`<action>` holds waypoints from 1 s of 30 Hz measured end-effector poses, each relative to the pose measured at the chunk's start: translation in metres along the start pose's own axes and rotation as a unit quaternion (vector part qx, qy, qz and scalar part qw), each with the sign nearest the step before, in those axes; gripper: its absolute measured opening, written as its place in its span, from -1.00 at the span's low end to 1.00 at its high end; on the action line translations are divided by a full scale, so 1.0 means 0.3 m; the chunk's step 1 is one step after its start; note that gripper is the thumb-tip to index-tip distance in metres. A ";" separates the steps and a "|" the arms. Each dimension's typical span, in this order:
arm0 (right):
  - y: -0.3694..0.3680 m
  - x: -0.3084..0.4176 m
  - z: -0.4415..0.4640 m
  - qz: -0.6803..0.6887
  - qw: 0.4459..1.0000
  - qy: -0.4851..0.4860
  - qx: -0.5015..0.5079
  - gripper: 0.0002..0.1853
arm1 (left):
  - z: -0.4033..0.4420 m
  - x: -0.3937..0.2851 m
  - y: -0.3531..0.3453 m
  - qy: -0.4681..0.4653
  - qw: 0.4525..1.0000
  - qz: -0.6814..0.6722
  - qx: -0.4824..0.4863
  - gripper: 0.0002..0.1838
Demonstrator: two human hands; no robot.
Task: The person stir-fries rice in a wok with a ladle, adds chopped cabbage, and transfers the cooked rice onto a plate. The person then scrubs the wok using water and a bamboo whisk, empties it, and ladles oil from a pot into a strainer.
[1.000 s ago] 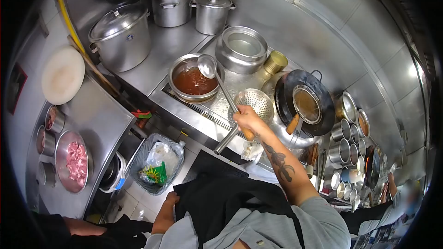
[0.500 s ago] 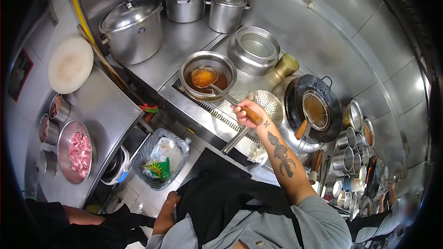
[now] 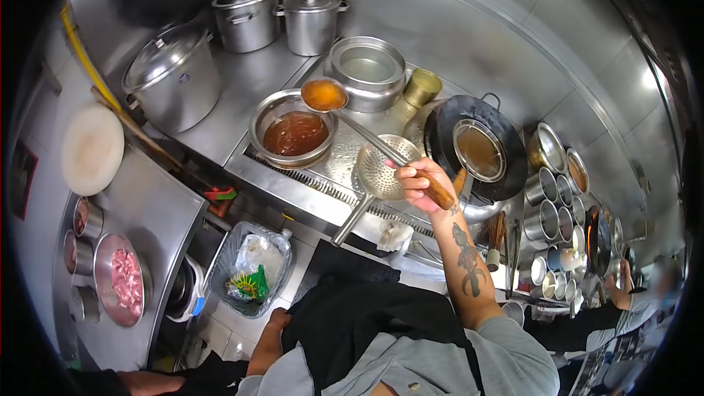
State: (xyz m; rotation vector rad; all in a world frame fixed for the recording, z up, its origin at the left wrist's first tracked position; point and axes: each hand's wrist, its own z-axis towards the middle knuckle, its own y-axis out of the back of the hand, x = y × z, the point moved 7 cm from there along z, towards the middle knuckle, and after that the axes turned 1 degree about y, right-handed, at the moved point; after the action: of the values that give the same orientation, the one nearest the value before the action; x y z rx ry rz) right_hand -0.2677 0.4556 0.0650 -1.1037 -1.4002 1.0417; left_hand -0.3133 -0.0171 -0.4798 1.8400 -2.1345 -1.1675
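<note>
My right hand [image 3: 423, 183] is closed around the wooden handle of a metal ladle [image 3: 359, 128]. The ladle's bowl is full of orange-brown oil [image 3: 323, 94] and hangs level just past the right rim of a steel basin [image 3: 258, 132]. Reddish-brown liquid [image 3: 295, 134] lies in that basin. Below the ladle's shaft, a perforated strainer [image 3: 381, 169] rests on the counter. To the right of my hand, a black wok [image 3: 511, 148] holds a round wire skimmer [image 3: 480, 148] over brownish liquid. My left hand [image 3: 279, 319] hangs low beside my black apron, its fingers mostly hidden.
Lidded steel pots [image 3: 176, 84] stand at the back left, near a wide pot [image 3: 367, 66] of clear liquid and a brass-coloured can [image 3: 423, 88]. A bowl of raw meat [image 3: 119, 279] sits on the left table, above a lined bin [image 3: 253, 268]. Another person [image 3: 623, 308] stands far right.
My right hand has moved right with the filled ladle, lifting its bowl out of the steel basin. The head view has shifted. My left hand stays low by the apron.
</note>
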 end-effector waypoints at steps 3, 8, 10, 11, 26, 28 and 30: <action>-0.055 0.061 -0.165 -0.015 0.998 0.057 -0.001 -0.49 | 0.059 -0.035 0.017 -0.040 0.999 0.023 -0.018 -0.53; -0.079 0.158 -0.473 -0.048 0.983 0.177 -0.030 -0.48 | -0.079 -0.279 0.231 -0.042 0.999 0.006 0.024 -0.55; -0.042 0.196 -0.588 -0.075 0.973 0.211 -0.050 -0.46 | -0.068 -0.326 0.244 -0.055 0.998 0.002 0.037 -0.57; -0.001 0.225 -0.648 -0.101 0.967 0.226 -0.064 -0.43 | -0.047 -0.338 0.238 -0.078 0.996 0.019 0.046 -0.58; -0.056 0.336 -0.900 -0.750 0.249 0.315 -0.525 -0.68 | 0.012 -0.359 0.225 -0.064 0.996 0.019 0.062 -0.53; -0.072 0.330 -0.831 -0.745 0.306 0.355 -0.475 -0.64 | -0.006 -0.361 0.224 -0.055 0.996 0.009 0.064 -0.53; -0.087 0.310 -0.718 -0.711 0.426 0.375 -0.415 -0.58 | -0.028 -0.350 0.221 -0.047 0.997 0.001 0.060 -0.54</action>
State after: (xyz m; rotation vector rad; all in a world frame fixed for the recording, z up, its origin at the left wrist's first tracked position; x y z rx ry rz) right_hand -0.0607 0.5486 0.1304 -0.3711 -1.3266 -1.4030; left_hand -0.3343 0.0699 -0.3930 1.8645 -2.3051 -1.1730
